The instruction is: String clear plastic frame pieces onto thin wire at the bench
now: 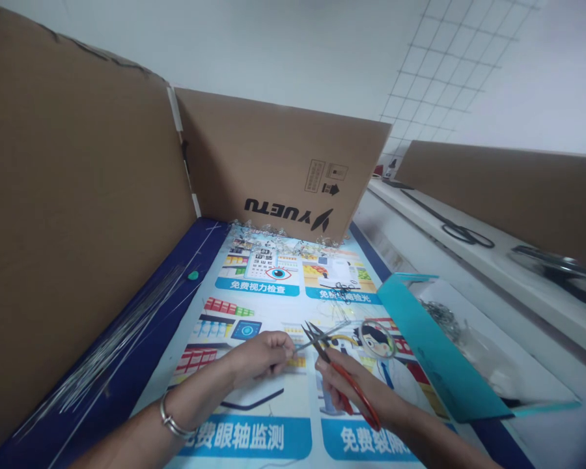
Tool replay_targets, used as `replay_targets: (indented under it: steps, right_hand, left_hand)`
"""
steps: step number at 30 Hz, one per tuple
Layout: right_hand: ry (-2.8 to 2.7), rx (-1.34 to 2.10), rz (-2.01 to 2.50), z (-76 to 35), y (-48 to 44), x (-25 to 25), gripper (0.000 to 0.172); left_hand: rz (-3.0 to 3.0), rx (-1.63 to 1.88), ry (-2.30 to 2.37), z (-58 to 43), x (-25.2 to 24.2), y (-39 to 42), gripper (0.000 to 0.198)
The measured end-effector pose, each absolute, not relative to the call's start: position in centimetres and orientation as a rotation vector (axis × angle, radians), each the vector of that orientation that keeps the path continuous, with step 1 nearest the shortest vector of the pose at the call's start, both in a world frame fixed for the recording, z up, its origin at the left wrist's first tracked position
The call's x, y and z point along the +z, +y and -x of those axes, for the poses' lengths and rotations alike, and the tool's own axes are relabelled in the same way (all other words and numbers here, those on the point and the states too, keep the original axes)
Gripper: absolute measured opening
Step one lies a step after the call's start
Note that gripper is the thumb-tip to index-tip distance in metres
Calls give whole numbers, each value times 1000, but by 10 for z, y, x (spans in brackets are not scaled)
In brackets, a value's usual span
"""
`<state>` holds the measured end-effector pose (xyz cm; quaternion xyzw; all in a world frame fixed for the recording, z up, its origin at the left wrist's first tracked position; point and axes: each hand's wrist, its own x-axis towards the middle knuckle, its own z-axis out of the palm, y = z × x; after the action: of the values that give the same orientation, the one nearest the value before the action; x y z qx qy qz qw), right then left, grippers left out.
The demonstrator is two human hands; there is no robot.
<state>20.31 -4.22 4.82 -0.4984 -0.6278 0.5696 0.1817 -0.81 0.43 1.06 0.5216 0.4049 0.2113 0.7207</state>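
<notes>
My left hand (pixel 268 354) is closed, pinching the near end of a thin bundle of grey wire-like strands (pixel 339 327) that points away to the right. My right hand (pixel 339 374) grips a pair of scissors (pixel 354 389) with red-orange handles. Their dark blades are apart and cross the strands just beyond my left fingertips; whether they touch them I cannot tell. To the right of the blades lies a clear round ring or dish (pixel 377 339). Past the strands' far end sits a small tangle of dark wire pieces (pixel 344 292).
Long thin wires (pixel 127 332) lie along the left edge beside a small green lump (pixel 193 275). Cardboard walls (pixel 273 156) stand left and behind, with small clear and wiry pieces (pixel 283 240) at the foot. A teal box (pixel 434 358) holds metal bits. Black-handled scissors (pixel 463 233) rest on a white ledge.
</notes>
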Motion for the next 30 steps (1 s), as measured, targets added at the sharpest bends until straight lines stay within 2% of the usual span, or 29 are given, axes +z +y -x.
replay_targets:
  steps: [30]
  right_hand:
    - [-1737, 1591, 1468, -204, -40, 44, 39]
  left_hand:
    - [-1163, 474, 909, 8, 5, 6, 15]
